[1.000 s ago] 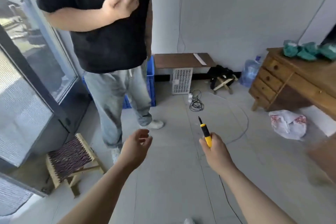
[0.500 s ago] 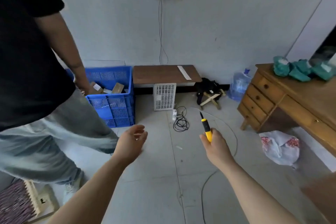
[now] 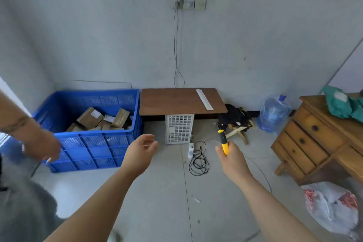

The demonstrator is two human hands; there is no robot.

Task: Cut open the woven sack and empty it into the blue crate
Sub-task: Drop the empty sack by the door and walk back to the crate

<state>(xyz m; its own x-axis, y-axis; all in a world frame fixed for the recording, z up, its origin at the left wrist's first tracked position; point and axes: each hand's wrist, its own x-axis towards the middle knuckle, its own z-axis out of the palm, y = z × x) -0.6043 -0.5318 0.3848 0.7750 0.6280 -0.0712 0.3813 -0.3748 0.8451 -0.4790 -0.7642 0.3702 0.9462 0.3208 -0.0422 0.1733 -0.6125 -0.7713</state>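
Observation:
A blue crate point(image 3: 92, 147) stands on the floor against the wall at the left, with several cardboard parcels point(image 3: 102, 120) inside it. My right hand point(image 3: 231, 159) grips a yellow and black utility knife point(image 3: 223, 141), its tip pointing up and away. My left hand point(image 3: 140, 152) hovers empty with loosely curled fingers, to the right of the crate's front corner. No woven sack is in view.
Another person's arm point(image 3: 33, 139) and grey trouser leg point(image 3: 25, 208) fill the left edge, in front of the crate. A low brown table point(image 3: 180, 101) on a white basket, a coiled black cable point(image 3: 198, 160), a water jug point(image 3: 273, 112), a wooden dresser point(image 3: 318, 141) and a white plastic bag point(image 3: 334, 206) surround the floor.
My view has swung right and closer to the wall. The other person has slid out to the left edge, uncovering the blue crate. Both my hands keep their pose.

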